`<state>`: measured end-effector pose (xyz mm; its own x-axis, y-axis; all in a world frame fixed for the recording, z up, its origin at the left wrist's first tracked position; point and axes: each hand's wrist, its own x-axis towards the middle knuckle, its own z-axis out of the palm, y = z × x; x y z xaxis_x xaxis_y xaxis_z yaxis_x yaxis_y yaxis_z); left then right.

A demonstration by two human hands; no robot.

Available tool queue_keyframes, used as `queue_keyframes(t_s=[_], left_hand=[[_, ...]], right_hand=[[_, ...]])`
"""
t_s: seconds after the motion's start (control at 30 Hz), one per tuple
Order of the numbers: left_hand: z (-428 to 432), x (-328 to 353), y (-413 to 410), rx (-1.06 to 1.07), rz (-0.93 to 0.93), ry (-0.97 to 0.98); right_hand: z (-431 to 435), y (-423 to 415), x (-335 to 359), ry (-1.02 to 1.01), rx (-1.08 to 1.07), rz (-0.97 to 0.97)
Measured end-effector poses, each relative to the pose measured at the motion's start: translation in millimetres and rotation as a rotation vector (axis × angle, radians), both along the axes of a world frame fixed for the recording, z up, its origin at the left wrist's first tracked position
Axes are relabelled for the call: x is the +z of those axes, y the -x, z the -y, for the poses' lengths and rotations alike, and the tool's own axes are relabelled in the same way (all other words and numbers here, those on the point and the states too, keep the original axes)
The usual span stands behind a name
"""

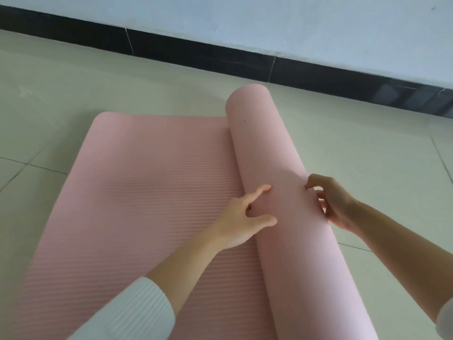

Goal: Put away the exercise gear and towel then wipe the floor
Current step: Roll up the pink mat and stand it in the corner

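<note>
A pink ribbed exercise mat (137,192) lies on the tiled floor, partly rolled. Its rolled part (264,148) forms a thick tube running from the upper middle to the bottom right. My left hand (242,217) rests against the left side of the roll, fingers and thumb spread and fairly straight, touching its surface. My right hand (335,202) is on the right side of the roll, fingers curved against it. The flat part of the mat stretches out to the left of the roll. No towel is in view.
Pale green floor tiles (367,148) surround the mat. A black skirting board (196,50) runs along a light blue wall (294,25) just beyond the far end of the roll.
</note>
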<state>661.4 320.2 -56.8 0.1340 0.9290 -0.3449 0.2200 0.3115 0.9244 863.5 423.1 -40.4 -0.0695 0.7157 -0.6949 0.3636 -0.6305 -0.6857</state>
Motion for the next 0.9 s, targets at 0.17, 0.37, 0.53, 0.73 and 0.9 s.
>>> queue_keyframes(t_s=[0.17,0.37,0.53,0.73,0.9], left_hand=[[1,-16,-9,0.140,-0.045,0.015],[-5,-22,-13,0.386,0.144,0.202],[-19,-19,-17,0.325,0.260,0.175],[-29,-18,-20,0.293,0.242,0.115],[-30,-25,-3,0.243,0.196,0.173]], right_hand=[[-1,2,-5,-0.069,0.107,0.047],[7,11,2,-0.146,0.172,0.149],[12,5,-2,-0.063,0.075,0.011],[9,0,-3,-0.042,0.007,-0.009],[8,9,3,-0.124,0.088,0.101]])
